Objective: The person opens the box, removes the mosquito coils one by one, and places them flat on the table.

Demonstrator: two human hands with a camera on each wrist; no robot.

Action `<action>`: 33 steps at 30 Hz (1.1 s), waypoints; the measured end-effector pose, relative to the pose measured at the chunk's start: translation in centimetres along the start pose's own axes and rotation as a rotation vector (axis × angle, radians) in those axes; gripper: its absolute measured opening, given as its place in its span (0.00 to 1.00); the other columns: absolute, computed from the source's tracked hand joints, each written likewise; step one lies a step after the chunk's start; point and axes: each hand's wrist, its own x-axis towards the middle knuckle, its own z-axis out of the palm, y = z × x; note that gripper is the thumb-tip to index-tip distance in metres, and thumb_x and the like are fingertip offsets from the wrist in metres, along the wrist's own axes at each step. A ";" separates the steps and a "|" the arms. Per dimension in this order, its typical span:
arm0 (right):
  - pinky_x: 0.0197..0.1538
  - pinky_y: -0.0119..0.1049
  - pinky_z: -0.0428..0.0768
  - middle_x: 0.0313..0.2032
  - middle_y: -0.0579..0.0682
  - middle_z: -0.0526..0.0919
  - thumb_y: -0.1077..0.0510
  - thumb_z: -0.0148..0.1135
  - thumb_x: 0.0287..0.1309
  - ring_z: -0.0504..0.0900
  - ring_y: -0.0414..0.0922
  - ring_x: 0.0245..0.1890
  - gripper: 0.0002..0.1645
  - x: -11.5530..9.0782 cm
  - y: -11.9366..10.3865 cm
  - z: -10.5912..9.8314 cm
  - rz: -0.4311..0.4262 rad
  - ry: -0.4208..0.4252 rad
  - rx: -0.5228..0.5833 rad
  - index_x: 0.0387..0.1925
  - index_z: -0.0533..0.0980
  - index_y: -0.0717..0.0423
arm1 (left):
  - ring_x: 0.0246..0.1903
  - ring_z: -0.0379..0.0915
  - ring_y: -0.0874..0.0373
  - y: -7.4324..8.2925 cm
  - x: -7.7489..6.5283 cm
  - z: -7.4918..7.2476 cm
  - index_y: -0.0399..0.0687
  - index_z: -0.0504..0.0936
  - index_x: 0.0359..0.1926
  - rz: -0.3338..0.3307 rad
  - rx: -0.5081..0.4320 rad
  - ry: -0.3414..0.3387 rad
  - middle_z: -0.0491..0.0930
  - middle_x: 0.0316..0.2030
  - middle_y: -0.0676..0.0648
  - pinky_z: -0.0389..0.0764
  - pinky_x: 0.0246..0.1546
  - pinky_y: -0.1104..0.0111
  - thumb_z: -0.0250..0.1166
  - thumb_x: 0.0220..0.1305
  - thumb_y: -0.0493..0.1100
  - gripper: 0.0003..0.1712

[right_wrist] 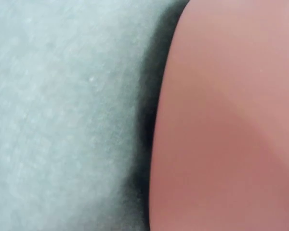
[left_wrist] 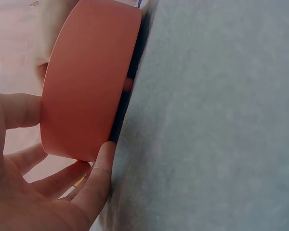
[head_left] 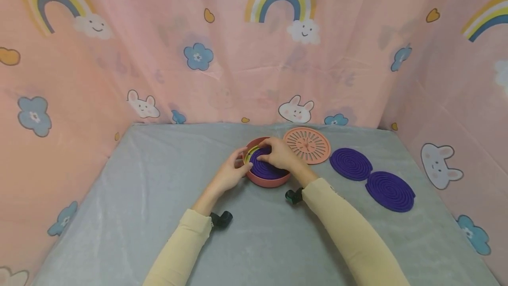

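A round reddish-pink box (head_left: 270,183) stands on the grey cloth, and its smooth wall fills much of both wrist views. Inside it lies a purple spiral mosquito coil (head_left: 265,170), with a yellow edge (head_left: 248,156) showing at its left. My left hand (head_left: 229,173) grips the box's left side, thumb near the rim and fingers low around the wall. From the right, my right hand (head_left: 281,154) reaches over the rim and pinches the coil; part of the coil is hidden under it. The right wrist view shows none of that hand.
Behind and right of the box lies a round orange slotted lid (head_left: 307,145). Farther right, two more purple coils (head_left: 351,163) lie flat, edge against edge. A pink patterned curtain (head_left: 238,78) rises behind the grey-covered table (head_left: 254,246) and along its sides.
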 end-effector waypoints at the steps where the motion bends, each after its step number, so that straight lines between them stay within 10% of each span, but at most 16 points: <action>1: 0.64 0.53 0.75 0.57 0.57 0.82 0.54 0.73 0.61 0.77 0.56 0.61 0.25 -0.1 -0.1 0.0 0.001 0.003 0.001 0.57 0.80 0.61 | 0.65 0.71 0.44 0.0 0.0 0.0 0.55 0.63 0.76 -0.001 0.000 0.001 0.67 0.70 0.40 0.82 0.54 0.55 0.62 0.74 0.48 0.34; 33: 0.61 0.56 0.76 0.54 0.58 0.79 0.55 0.74 0.59 0.76 0.57 0.57 0.21 -0.5 0.0 -2.7 -0.054 0.000 0.000 0.53 0.83 0.58 | 0.65 0.70 0.43 0.1 -0.1 0.1 0.53 0.63 0.76 0.013 0.014 0.008 0.67 0.69 0.39 0.81 0.56 0.52 0.62 0.74 0.48 0.34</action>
